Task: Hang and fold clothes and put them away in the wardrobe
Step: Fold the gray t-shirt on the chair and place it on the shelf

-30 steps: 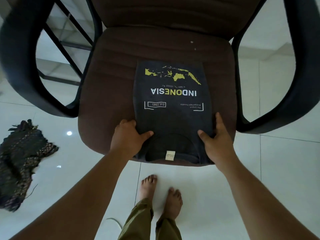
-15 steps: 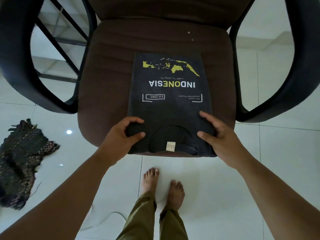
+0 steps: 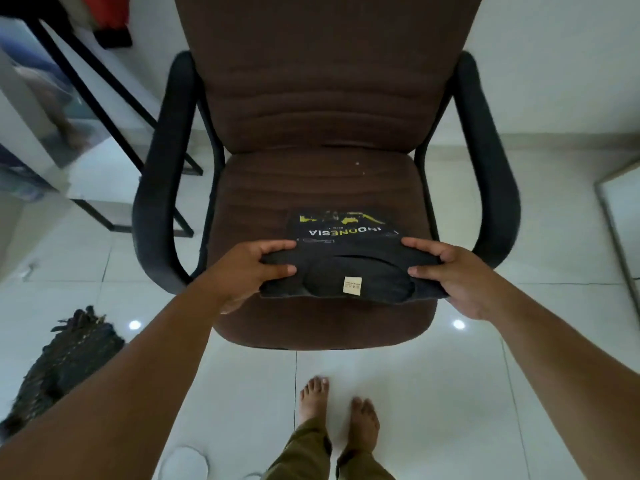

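A person's left hand [image 3: 251, 268] and right hand [image 3: 450, 271] grip opposite near corners of a folded dark grey T-shirt printed with a yellow map and the word "INDONESIA" [image 3: 346, 251], fingers curled over the top and thumbs on the near edge. The shirt is over the near part of a brown fabric office chair's seat [image 3: 263, 188], flanked by black armrests. A dark woven rug [image 3: 65, 358] lies on the white tiled floor [image 3: 433, 393] at left.

shirt [image 3: 349, 268] print: blurred, partly folded under | chair [image 3: 322, 188] top: cropped | left rack [image 3: 104, 109]: blurred
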